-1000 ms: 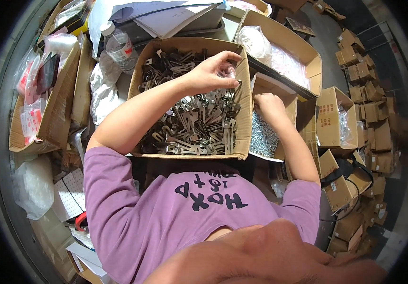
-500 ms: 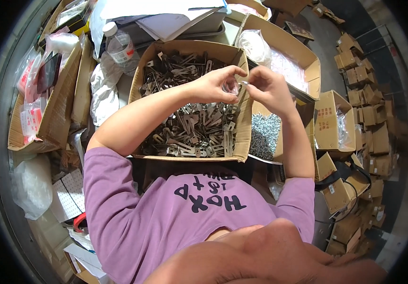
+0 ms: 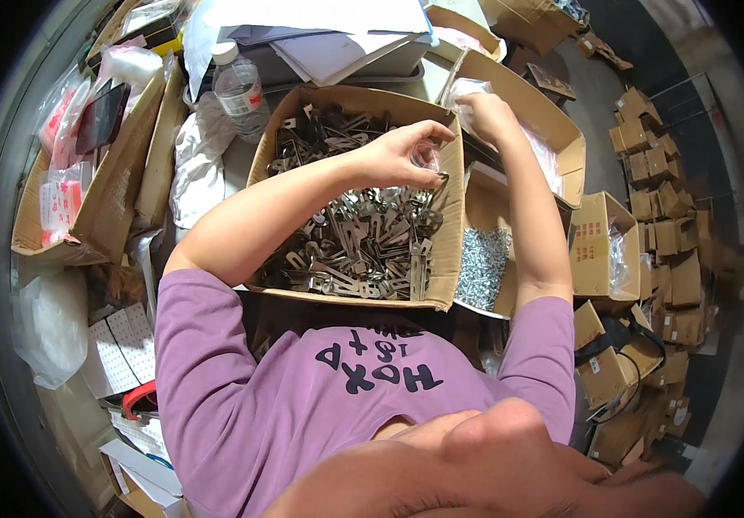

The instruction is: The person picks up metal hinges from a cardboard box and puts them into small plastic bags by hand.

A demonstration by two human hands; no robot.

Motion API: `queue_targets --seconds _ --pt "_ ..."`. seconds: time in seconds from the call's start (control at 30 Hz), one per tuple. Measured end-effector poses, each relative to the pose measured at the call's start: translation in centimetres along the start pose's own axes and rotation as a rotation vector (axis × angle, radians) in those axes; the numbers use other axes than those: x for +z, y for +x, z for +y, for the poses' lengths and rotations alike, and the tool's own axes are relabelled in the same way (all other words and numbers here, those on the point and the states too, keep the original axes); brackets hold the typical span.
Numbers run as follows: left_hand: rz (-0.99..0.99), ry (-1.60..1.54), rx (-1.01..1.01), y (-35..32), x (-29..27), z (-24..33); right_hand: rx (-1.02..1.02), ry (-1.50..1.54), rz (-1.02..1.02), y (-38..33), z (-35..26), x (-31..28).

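My left hand (image 3: 399, 155) hovers over a cardboard box (image 3: 446, 250) full of flat metal brackets (image 3: 363, 242). Its fingers pinch a small clear bag (image 3: 428, 158) with a metal piece in it. My right hand (image 3: 486, 114) reaches to the far right, into another cardboard box (image 3: 562, 129) that holds clear plastic bags. Its fingers close on the top of one clear bag (image 3: 465, 86) at that box's near corner. Between the two boxes lies an open box of small silver screws (image 3: 481, 259).
A water bottle (image 3: 238, 86) stands left of the bracket box, beside crumpled white plastic (image 3: 195, 173). A box of packets (image 3: 87, 181) sits at far left. Papers (image 3: 337, 26) lie at the back. Several small cardboard boxes (image 3: 665, 224) are stacked on the right.
My right hand left the screw box, met my left hand over the bracket box, then moved up to the far box of bags. My left hand stayed, still holding the small bag.
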State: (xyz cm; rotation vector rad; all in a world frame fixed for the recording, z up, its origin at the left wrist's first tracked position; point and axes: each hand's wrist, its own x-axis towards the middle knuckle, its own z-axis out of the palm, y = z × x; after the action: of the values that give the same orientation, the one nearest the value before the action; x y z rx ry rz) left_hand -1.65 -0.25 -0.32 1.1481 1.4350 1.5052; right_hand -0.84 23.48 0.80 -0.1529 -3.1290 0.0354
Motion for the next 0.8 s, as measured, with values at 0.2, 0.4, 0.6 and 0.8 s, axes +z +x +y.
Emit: queue_targets --seconds 0.2,0.4,0.6,0.8 --pt "0.026 0.015 0.007 0.0 -0.5 -0.1 -0.036 -0.160 -0.083 0.7 -2.1 -0.5" --pt "0.011 -0.022 0.006 0.1 -0.5 -0.3 -0.122 -0.120 0.007 0.3 -0.6 0.2" --pt "0.012 -0.010 -0.015 0.3 -0.5 0.1 -0.051 0.524 0.370 -1.7 0.4 -1.2" --pt "0.099 -0.013 -0.073 -0.3 -0.7 0.1 -0.285 0.893 0.047 -7.2 -6.6 -4.7"
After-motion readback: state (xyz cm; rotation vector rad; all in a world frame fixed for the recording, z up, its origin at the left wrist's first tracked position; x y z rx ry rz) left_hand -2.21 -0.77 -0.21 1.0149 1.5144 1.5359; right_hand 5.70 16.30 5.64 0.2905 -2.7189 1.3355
